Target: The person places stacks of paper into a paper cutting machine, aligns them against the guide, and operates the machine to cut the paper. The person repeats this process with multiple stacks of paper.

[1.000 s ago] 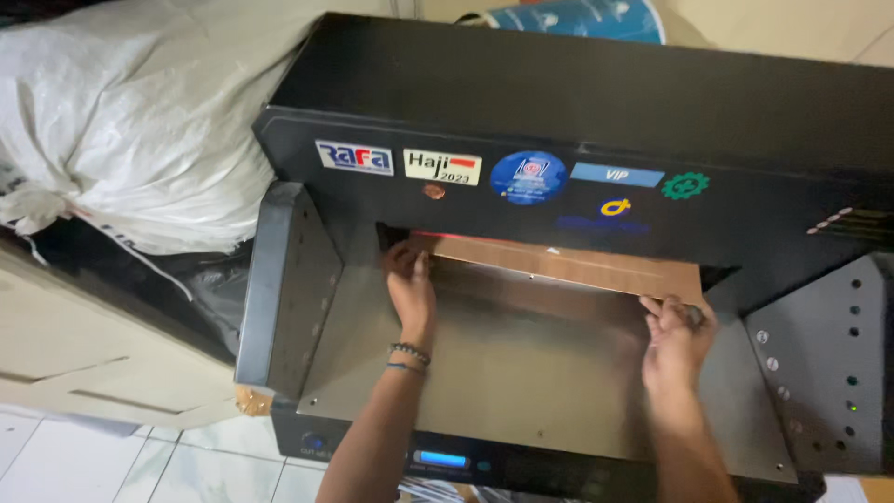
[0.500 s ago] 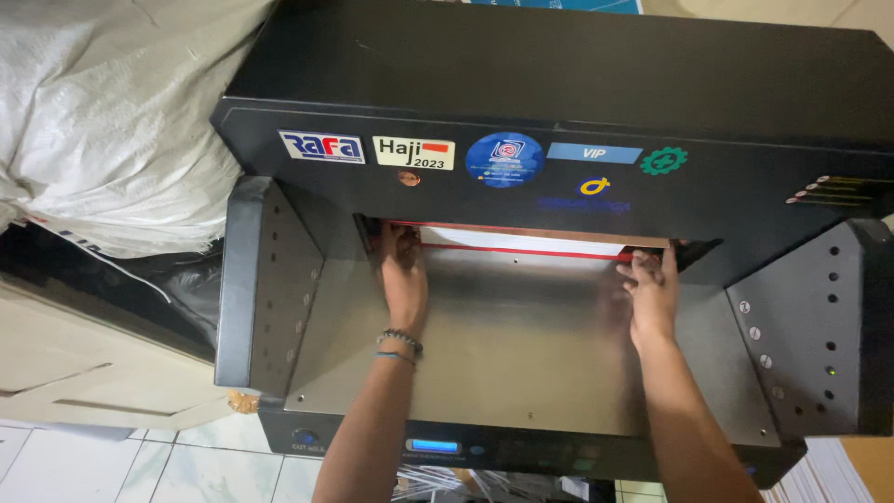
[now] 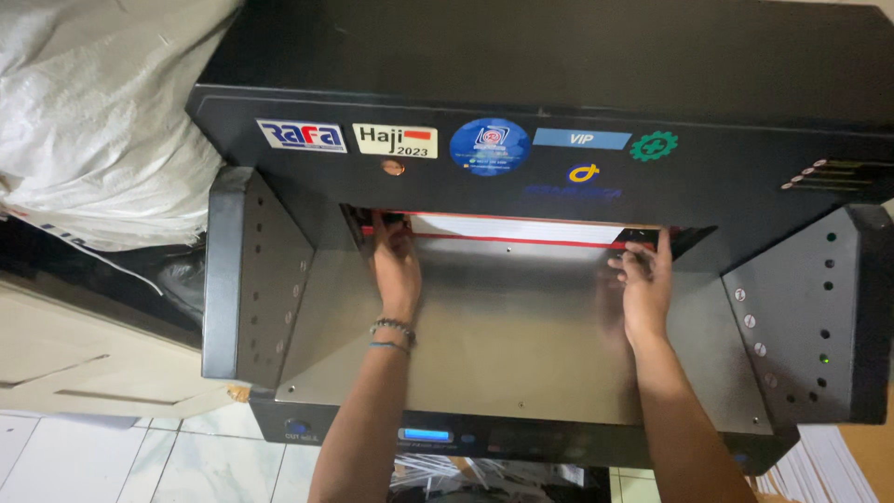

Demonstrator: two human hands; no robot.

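Under the round blue sticker [image 3: 483,146], both hands' [image 3: 396,265] [image 3: 644,284] grips press flat on white paper [image 3: 512,230].

White paper stack [image 3: 521,230] — flat (red-edged), under clamp

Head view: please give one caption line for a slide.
Both hands, left hand and right hand, push a white paper stack into a black paper cutter.

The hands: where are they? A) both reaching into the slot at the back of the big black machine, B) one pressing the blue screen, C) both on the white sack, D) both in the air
A: the left hand and right hand lie on the metal table, fingertips at the slot by the white paper stack.
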